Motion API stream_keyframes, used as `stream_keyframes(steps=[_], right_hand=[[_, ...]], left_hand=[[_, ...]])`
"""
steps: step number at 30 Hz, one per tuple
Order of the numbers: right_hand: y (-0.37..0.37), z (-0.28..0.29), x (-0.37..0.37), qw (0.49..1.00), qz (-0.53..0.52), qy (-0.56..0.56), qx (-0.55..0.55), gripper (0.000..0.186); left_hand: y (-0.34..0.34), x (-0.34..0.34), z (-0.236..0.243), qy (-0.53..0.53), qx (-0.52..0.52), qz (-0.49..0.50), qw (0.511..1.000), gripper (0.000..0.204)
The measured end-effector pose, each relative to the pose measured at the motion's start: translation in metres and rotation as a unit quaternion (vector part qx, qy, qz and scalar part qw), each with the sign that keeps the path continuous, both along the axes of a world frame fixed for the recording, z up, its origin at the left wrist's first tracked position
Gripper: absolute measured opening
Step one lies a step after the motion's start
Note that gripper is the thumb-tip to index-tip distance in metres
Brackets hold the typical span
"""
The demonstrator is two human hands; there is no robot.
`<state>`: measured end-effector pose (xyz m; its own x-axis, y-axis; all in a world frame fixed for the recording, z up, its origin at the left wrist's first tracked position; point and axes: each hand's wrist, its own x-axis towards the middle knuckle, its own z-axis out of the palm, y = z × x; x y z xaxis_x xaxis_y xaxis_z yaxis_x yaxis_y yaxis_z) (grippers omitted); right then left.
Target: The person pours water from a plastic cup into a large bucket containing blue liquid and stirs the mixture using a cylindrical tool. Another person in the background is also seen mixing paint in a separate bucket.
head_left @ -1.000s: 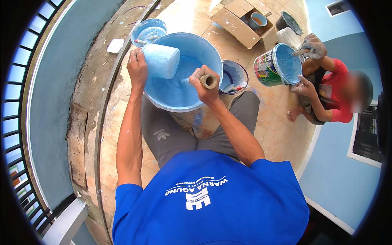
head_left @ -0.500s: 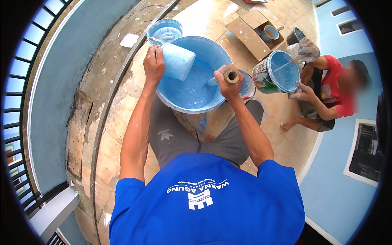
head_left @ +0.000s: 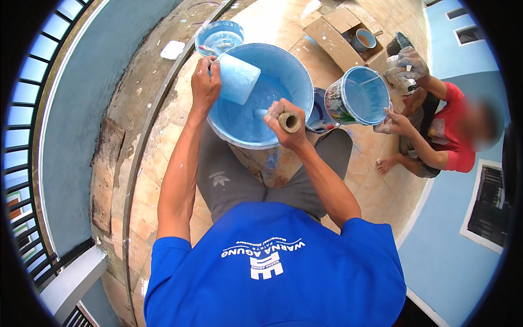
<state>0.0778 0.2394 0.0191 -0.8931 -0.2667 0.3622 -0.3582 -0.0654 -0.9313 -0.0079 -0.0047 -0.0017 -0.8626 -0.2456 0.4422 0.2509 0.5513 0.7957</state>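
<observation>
A wide blue tub point(head_left: 297, 65) holding light-blue paint point(head_left: 248, 114) stands in front of my knees. My left hand point(head_left: 206, 87) grips a paint-coated mug point(head_left: 238, 80) at its handle side, tilted over the tub's left part. My right hand point(head_left: 285, 126) is wrapped round a hollow-ended pole point(head_left: 289, 122) that looks like bamboo. Its paint-covered lower part reaches down into the tub; its tip is hidden in the paint.
To the right, a co-worker in a red shirt point(head_left: 460, 125) steadies a paint pail point(head_left: 354, 98). Behind it are an open cardboard box point(head_left: 329, 38) with a cup point(head_left: 364, 39) inside. A smaller blue bucket point(head_left: 220, 34) stands beyond the tub. A low wall point(head_left: 71, 141) runs along the left.
My right hand has moved left and toward me with the pole. My left hand and the mug have barely shifted. The co-worker's pail has come closer to the tub.
</observation>
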Motion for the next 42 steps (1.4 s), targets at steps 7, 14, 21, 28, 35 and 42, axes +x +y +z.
stream_keyframes(steps=[7,14,21,28,35,42], right_hand=[[0.036,0.026,0.017,0.999,-0.044,-0.018,0.011,0.024],[0.052,0.054,-0.006,0.985,-0.135,0.093,-0.046,0.026],[0.060,0.058,-0.027,0.978,-0.167,0.125,-0.011,0.026],[0.068,0.026,-0.028,0.980,-0.161,0.113,-0.002,0.024],[0.069,0.003,-0.031,0.985,-0.148,0.087,-0.031,0.023],[0.069,0.001,-0.022,0.989,-0.139,0.058,0.009,0.025]], left_hand=[[0.011,0.010,0.019,0.057,-0.259,-0.056,0.963,0.015],[0.038,0.008,0.017,0.032,-0.409,-0.217,0.886,0.019],[0.056,0.003,-0.017,-0.073,-0.581,-0.331,0.740,0.010],[0.077,-0.017,-0.051,-0.129,-0.641,-0.399,0.643,0.020],[0.085,-0.051,-0.090,-0.191,-0.631,-0.471,0.587,0.022],[0.104,-0.054,-0.105,-0.261,-0.624,-0.447,0.585,0.018]])
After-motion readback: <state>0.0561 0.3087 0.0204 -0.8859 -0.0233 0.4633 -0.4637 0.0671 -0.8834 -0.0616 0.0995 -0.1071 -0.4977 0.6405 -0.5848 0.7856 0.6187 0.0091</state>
